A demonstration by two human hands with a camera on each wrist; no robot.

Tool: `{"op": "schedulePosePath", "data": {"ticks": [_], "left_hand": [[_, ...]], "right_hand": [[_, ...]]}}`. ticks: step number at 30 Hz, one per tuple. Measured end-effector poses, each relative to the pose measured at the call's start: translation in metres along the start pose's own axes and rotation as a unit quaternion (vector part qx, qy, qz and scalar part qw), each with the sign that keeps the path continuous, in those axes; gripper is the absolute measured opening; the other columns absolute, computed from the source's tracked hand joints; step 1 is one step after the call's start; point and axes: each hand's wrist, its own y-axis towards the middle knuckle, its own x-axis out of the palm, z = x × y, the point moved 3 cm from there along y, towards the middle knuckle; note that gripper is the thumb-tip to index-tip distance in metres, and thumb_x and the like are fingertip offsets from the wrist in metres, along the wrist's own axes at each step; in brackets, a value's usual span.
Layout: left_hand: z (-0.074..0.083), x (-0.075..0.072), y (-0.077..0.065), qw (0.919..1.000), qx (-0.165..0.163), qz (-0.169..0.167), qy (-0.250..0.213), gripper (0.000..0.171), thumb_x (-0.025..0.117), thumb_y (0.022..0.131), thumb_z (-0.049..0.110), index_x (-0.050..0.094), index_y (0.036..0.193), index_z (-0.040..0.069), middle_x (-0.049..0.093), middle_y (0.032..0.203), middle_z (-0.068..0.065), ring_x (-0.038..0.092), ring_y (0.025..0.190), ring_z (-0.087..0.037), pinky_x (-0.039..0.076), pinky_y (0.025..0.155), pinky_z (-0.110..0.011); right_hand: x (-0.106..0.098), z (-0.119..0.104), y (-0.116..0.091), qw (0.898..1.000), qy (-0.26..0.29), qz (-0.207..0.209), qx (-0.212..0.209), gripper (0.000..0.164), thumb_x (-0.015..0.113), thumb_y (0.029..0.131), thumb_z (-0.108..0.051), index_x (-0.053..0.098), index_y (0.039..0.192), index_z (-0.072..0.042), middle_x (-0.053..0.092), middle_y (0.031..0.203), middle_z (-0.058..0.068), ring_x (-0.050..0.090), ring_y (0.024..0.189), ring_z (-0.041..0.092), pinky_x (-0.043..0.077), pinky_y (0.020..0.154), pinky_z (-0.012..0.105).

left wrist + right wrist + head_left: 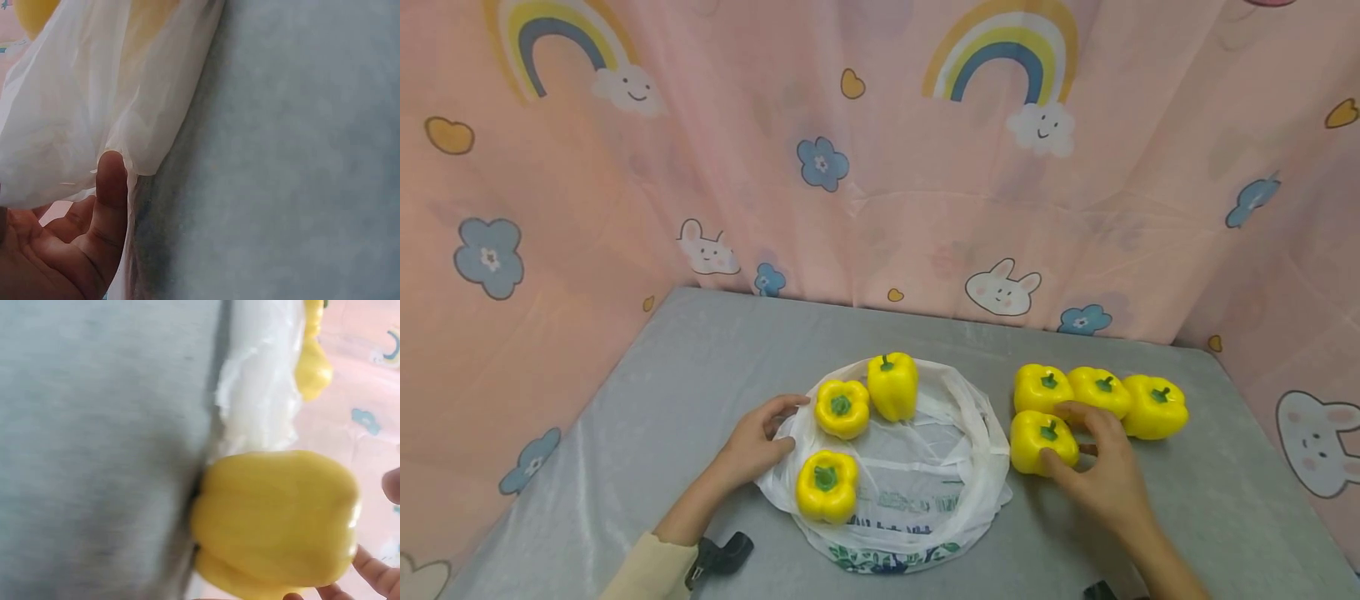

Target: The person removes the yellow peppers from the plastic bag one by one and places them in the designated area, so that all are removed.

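A white plastic bag [958,525] lies spread with its mouth facing up, and three yellow bell peppers are in it, one of them this pepper [826,492]. My left hand [752,446] pinches the bag's left rim. In the left wrist view the thumb [112,187] presses on the plastic, with other fingers partly hidden behind. My right hand [1097,471] is spread around a yellow bell pepper [1037,442] just right of the bag. In the right wrist view some fingers reach the pepper's far side, while the thumb [392,486] stays apart from it.
Three more yellow bell peppers stand in a row behind the right hand, with the rightmost pepper [1153,408] farthest from the bag. A grey cloth [685,367] covers the table. A pink patterned curtain [895,225] hangs behind and at both sides.
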Motion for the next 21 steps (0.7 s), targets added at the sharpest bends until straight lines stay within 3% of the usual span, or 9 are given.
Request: {"op": "schedulePosePath", "data": {"ticks": [4,6,10,12,21], "left_hand": [[0.000,0.000,0.000,1.0000,-0.002,0.001,0.001,0.053,0.058,0.080,-0.002,0.058,0.129,0.017,0.059,0.129,-0.015,0.063,0.090,-0.020,0.053,0.071,-0.031],[0.001,-0.001,0.000,1.0000,0.000,0.002,0.002,0.052,0.058,0.080,-0.002,0.058,0.129,0.017,0.059,0.129,-0.016,0.063,0.091,-0.021,0.052,0.072,-0.031],[0.002,-0.002,-0.001,1.0000,0.009,0.001,0.001,0.052,0.058,0.080,-0.002,0.058,0.129,0.016,0.060,0.129,-0.017,0.064,0.093,-0.022,0.053,0.073,-0.032],[0.002,-0.002,-0.001,0.9999,0.013,0.000,0.000,0.052,0.058,0.080,-0.003,0.058,0.129,0.015,0.059,0.129,-0.018,0.064,0.095,-0.023,0.053,0.074,-0.032],[0.002,-0.003,0.000,0.9999,0.012,-0.002,-0.002,0.052,0.058,0.080,-0.002,0.058,0.129,0.015,0.058,0.131,-0.019,0.061,0.085,-0.019,0.051,0.068,-0.028]], "right_hand": [[-0.006,-0.015,0.006,0.999,0.004,0.023,-0.022,0.052,0.074,0.077,-0.016,0.057,0.125,-0.008,0.054,0.125,0.015,0.051,0.107,0.030,0.042,0.079,0.018],[-0.008,-0.024,0.009,0.999,0.006,0.025,-0.029,0.053,0.074,0.077,-0.016,0.056,0.126,-0.010,0.054,0.127,0.015,0.051,0.110,0.031,0.044,0.085,0.025],[-0.007,-0.042,0.018,0.998,0.031,0.019,-0.050,0.054,0.072,0.077,-0.013,0.056,0.129,-0.010,0.054,0.129,0.014,0.050,0.113,0.033,0.045,0.089,0.054],[-0.005,-0.051,0.021,0.996,0.054,0.010,-0.063,0.055,0.071,0.078,-0.011,0.055,0.130,-0.009,0.054,0.130,0.015,0.050,0.114,0.034,0.045,0.090,0.060],[0.020,-0.080,0.038,0.988,0.129,-0.023,-0.086,0.054,0.070,0.081,-0.010,0.054,0.132,-0.010,0.055,0.136,0.012,0.054,0.118,0.035,0.049,0.091,0.055]]}}
